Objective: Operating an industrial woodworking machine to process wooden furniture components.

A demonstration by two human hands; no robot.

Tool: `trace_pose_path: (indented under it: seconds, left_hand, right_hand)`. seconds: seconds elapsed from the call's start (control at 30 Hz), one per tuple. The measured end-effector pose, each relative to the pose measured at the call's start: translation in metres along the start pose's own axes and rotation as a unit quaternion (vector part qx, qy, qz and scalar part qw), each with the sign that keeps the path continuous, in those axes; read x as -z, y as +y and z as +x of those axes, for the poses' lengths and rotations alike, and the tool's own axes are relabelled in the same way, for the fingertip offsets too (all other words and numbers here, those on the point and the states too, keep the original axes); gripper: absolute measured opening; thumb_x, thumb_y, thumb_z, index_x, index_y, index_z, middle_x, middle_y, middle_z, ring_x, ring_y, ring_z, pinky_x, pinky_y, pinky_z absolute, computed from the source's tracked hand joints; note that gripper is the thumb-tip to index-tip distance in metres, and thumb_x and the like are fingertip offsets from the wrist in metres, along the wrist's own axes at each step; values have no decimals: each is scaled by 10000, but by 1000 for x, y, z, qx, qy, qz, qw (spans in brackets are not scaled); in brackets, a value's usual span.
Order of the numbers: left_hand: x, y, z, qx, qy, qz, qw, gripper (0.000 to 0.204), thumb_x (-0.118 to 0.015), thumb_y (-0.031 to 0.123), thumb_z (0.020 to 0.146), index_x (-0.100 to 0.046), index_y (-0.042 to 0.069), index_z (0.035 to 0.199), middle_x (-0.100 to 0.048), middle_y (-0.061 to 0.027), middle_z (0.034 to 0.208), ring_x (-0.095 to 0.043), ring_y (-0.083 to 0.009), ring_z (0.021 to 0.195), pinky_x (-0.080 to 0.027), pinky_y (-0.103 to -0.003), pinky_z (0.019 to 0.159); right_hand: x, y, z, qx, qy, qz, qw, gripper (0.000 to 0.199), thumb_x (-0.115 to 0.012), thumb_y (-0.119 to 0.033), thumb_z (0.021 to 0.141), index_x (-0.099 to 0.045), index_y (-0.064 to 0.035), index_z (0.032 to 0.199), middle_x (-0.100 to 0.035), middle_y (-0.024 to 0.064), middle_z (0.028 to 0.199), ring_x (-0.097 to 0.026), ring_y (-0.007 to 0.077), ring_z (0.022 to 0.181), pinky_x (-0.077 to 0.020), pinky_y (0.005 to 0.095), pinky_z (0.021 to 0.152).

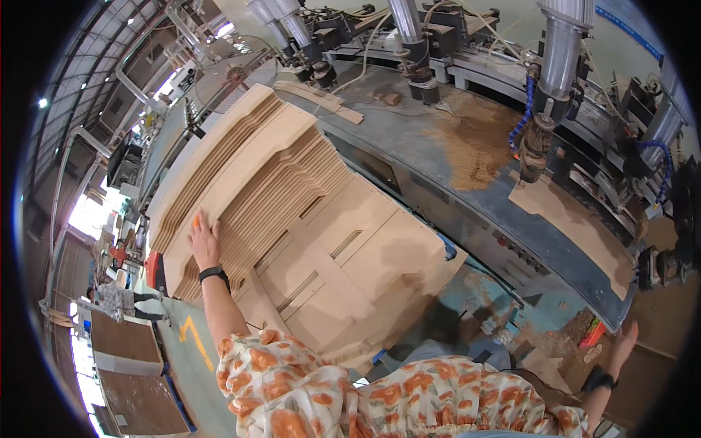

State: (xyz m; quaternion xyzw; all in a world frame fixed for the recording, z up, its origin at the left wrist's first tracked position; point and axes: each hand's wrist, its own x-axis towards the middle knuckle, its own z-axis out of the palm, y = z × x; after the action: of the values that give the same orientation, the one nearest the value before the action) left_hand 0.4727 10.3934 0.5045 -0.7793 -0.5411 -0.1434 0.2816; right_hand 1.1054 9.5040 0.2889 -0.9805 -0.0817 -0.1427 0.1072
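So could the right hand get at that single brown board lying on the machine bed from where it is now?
Probably yes. The right hand hangs open near the machine bed's front edge, and nothing stands between it and the brown board above it, though the drill heads hang close over the board's far end.

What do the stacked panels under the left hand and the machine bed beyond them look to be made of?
Stacked panels: likely MDF or similar fibreboard, with a uniform tan, matte, grainless face and cut slots. The left hand rests on them. Machine bed: seemingly painted metal, grey-blue and worn, strewn with brown sawdust.
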Motion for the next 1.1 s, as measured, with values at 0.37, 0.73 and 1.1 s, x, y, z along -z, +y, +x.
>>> trace_pose_path:
  seconds: [0.37, 0.73, 1.1]
  left_hand:
    - [46, 267, 60, -159, 113, -236, 952, 589, -622, 291, 864, -404, 52, 1356, -508, -156, 1299, -505, -360, 1094, -401, -432, 949]
    - [113, 845, -207, -705, -276, -305, 577, 694, -629, 499, 791, -485, 25, 1277, -473, -185, 1311, -467, -366, 1172, -367, -431, 999]
    - [77, 898, -292, -568, -173, -343, 728, 1066, -475, 771, 716, -200, 58, 1459, -191, -153, 1514, -110, -325, 1409, -104, -634, 1069]
  right_hand:
    - [128, 209, -499, -584, -162, -182, 775, 507, -395, -447, 946, -595, -27, 1148, -648, 226, 957, -609, 384, 855, -477, 458, 771]
    - [122, -56, -468, -481, -128, -90, 862, 913, -698, -288, 741, -180, 0, 1435, -160, 201, 1509, -122, 350, 1404, -177, 572, 1086]
    - [215, -24, -417, -412, -64, -59, 907, 386, -553, 9, 796, -566, -88, 1170, -608, 241, 844, -596, 422, 756, -475, 446, 641]
